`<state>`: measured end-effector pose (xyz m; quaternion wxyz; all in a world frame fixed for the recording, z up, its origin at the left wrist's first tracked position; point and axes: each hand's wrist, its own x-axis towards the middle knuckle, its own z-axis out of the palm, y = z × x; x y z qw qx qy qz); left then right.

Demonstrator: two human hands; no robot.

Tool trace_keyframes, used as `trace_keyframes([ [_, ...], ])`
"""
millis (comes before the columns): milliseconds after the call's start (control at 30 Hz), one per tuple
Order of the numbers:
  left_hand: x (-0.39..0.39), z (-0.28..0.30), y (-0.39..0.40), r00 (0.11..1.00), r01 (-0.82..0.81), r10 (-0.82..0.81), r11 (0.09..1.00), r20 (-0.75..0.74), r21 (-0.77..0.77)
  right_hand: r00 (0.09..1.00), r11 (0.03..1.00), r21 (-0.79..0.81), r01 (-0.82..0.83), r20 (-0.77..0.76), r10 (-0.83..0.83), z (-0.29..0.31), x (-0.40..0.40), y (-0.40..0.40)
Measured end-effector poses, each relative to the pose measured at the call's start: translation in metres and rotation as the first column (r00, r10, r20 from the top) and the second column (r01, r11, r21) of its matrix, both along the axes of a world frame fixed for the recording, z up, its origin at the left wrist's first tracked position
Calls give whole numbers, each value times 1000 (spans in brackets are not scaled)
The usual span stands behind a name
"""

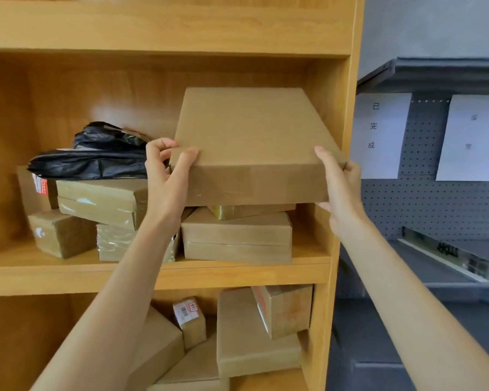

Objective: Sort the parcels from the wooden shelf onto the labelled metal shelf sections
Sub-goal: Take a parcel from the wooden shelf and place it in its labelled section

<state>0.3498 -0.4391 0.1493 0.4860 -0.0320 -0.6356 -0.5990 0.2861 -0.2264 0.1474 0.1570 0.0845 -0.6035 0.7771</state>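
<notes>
Both hands grip a flat cardboard box (254, 148) at its near corners, the left hand (167, 176) and right hand (340, 190) each with fingers curled round an edge, holding it tilted above the wooden shelf (158, 273). Beneath it sit stacked brown parcels (236, 235), with black bags (96, 156) just left, while the metal shelf (435, 193) with paper labels (378, 135) stands to the right

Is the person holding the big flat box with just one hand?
No, the left hand and the right hand each grip one side of the flat box.
</notes>
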Motion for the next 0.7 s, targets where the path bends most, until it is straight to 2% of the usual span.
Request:
trace_keyframes([
  [133, 34, -11, -12, 999, 52, -52, 998, 9, -26, 986, 985, -118, -126, 94, 138, -9, 32, -3],
  [300, 76, -30, -33, 995, 92, -88, 992, 47, -90, 908, 932, -134, -337, 214, 359, -32, 75, -3],
  [400, 93, -39, -43, 986, 144, -130, 980, 101, -137, 875, 909, -169, -381, 251, 414, -41, 96, 1],
  [500, 104, -44, -45, 959, 235, -213, 967, 184, -101, 919, 946, -127, -297, 233, 320, -38, 113, -2],
  [567, 109, -46, -42, 953, 217, -184, 969, 240, -119, 968, 980, -27, -197, 155, 199, -31, 119, -6],
  [633, 113, -42, -34, 960, 138, -94, 978, 265, -154, 998, 994, 96, -54, -14, 55, -23, 124, -11],
  [700, 119, -28, -16, 953, 167, -128, 978, 274, -122, 965, 948, 271, 169, -243, -102, -18, 131, -16],
])
